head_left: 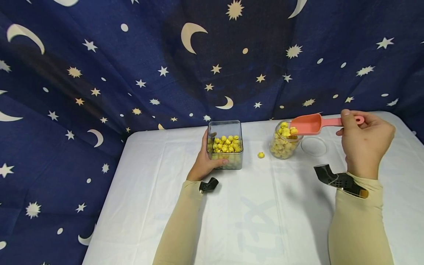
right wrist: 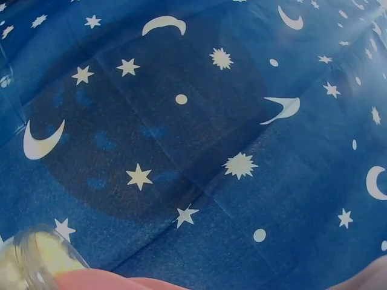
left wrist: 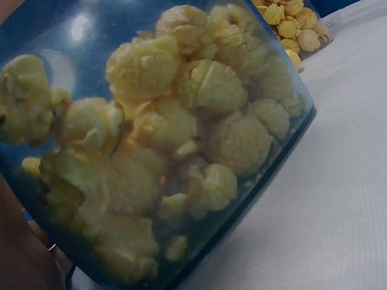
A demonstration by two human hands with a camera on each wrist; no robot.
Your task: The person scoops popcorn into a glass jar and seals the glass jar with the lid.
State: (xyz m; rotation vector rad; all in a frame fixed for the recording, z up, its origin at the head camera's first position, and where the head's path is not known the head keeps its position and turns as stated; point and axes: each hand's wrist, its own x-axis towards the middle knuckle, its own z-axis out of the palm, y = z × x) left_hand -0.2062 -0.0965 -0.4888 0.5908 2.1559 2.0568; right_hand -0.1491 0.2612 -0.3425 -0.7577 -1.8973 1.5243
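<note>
My left hand [head_left: 206, 160] holds a clear square container [head_left: 225, 162] by its left side, the thumb across its front. Yellow popcorn [head_left: 226, 144] fills its lower part; the left wrist view shows the popcorn [left wrist: 181, 121] close through the wall. My right hand [head_left: 366, 138] pinches the handle of a coral scoop [head_left: 309, 123], whose tip lies over the mouth of a round clear jar [head_left: 284, 149]. Popcorn is in the jar and a few pieces lie at the scoop's tip. In the right wrist view only the scoop's edge [right wrist: 103, 281] and part of the jar [right wrist: 39, 260] show.
One loose popcorn piece [head_left: 261, 155] lies on the white tablecloth [head_left: 251, 206] between the container and the jar. A clear round lid [head_left: 314, 146] lies just right of the jar. A dark blue curtain [head_left: 159, 48] with moons and stars stands behind the table.
</note>
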